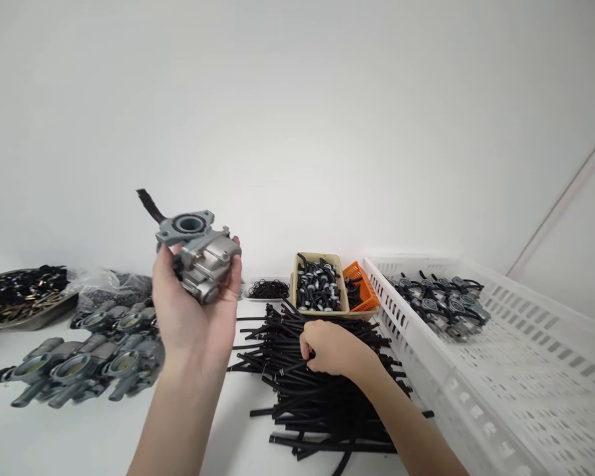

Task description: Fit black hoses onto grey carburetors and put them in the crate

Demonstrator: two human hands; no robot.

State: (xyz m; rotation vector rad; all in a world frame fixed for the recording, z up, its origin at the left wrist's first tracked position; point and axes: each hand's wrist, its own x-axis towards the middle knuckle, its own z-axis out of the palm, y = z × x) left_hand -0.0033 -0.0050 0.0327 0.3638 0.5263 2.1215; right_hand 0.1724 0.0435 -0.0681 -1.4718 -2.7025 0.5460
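A silver metal carburetor (205, 254) rests in my left hand (196, 311), raised over the table, its round opening facing up and a short black lever or tube sticking out at its upper left. The fingers and thumb wrap round its sides. My right hand (334, 349) is over a large pile of black rubber tubes (322, 403), its fingers curled together. Something small and dark shows at the fingertips, too hidden to make out. Several similar carburetors (74, 367) stand in rows on the white table (34, 439) at the left.
A beige basket (344, 291) of small black-and-silver parts and an orange basket (369, 287) stand behind the tubes. A white crate (506, 370) with several carburetors fills the right. At the left are a metal tray (49, 314) and a plastic bag (109, 285); black rings (268, 289) lie at the back.
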